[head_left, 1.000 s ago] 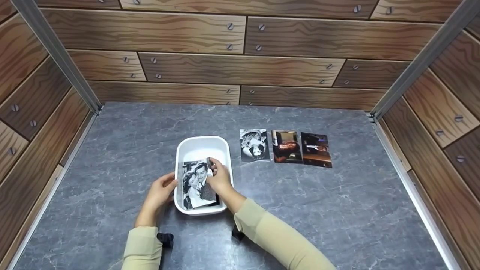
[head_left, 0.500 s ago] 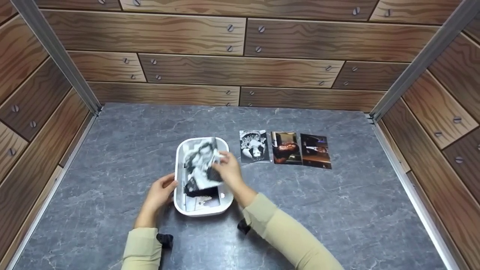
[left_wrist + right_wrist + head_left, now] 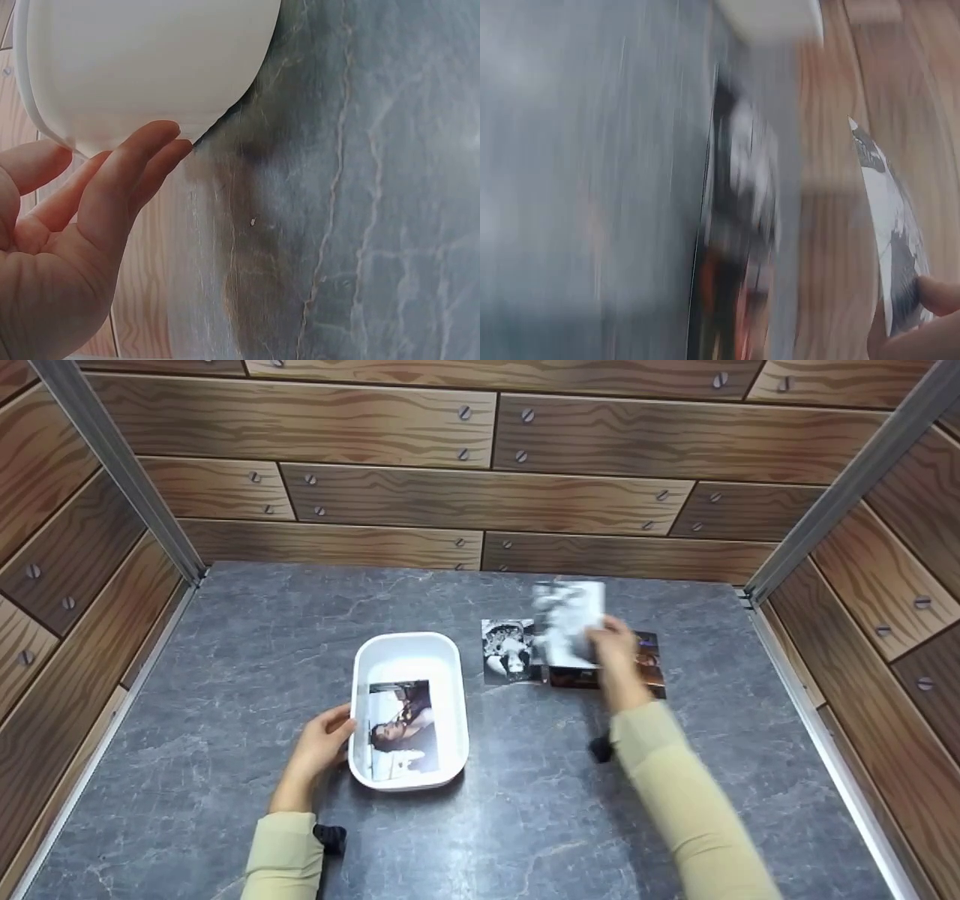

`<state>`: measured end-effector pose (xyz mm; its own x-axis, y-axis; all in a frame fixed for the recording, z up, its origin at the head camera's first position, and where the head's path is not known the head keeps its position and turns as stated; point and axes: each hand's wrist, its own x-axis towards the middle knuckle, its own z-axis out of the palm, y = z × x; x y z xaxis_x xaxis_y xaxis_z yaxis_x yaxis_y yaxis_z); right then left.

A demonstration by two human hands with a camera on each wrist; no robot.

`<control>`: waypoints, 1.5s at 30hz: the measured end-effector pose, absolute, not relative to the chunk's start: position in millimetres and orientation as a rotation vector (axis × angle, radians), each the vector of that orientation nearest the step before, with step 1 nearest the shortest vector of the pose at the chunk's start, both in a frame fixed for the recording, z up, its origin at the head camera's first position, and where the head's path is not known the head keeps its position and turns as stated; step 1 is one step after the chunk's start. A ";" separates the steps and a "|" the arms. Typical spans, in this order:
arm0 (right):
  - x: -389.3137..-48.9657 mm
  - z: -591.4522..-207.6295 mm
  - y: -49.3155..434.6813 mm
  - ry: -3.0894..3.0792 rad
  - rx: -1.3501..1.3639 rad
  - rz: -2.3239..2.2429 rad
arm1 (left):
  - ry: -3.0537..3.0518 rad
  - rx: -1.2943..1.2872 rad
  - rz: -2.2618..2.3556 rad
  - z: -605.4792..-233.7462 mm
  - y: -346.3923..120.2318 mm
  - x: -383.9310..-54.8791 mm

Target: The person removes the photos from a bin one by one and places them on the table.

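My right hand [image 3: 616, 649] pinches a black-and-white photo [image 3: 566, 622] by its side edge. The photo is blurred in the head view and overlaps a colour photo [image 3: 574, 677] lying in the row on the table. In the right wrist view the held photo [image 3: 891, 229] bends slightly between thumb and fingers. My left hand [image 3: 319, 746] rests against the left side of a white plastic tub [image 3: 409, 649]. In the left wrist view, its thumb is at the rim and its relaxed fingers [image 3: 120, 176] lie along the outer wall. Inside the tub lies a colour photo [image 3: 403, 731].
Left of the held photo lies another black-and-white photo [image 3: 508, 649]. At the row's right end a dark colour photo [image 3: 651, 660] is partly covered by my right hand. Grey marbled tabletop [image 3: 525, 810] extends around, with wood-patterned walls [image 3: 390, 495] on three sides.
My right hand has lifted the black-and-white couple photo out of the tub and carried it right, over the row. A colour photo now shows in the tub. The left hand has stayed put.
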<state>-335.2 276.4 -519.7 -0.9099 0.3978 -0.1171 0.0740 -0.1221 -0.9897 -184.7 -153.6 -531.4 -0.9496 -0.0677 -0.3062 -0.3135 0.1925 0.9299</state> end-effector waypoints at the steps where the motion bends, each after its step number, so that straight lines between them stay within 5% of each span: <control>1: -337.6 -519.7 292.1 -1.954 -0.612 2.077 | 2.266 -0.368 1.841 -532.3 -153.9 -184.9; 8: -307.7 -493.2 381.2 -2.013 -0.994 1.961 | 2.268 -0.363 1.842 -533.4 -153.4 -184.9; 20: -265.6 -520.3 471.4 -2.097 -1.073 2.018 | 2.224 -0.395 1.877 -535.9 -149.9 -185.4; 35: -258.7 -537.8 475.6 -2.543 -1.129 1.288 | 2.214 -0.373 1.895 -531.8 -149.9 -186.6; 45: -279.2 -520.9 449.0 -2.495 -1.170 1.254 | 2.224 -0.375 1.895 -532.4 -154.0 -185.8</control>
<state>-279.2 449.0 -520.9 -0.6959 0.6819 -0.2251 0.5874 0.3602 -0.7248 -185.8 -154.0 -532.4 -0.9488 -0.0652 -0.3090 -0.3154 0.1478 0.9374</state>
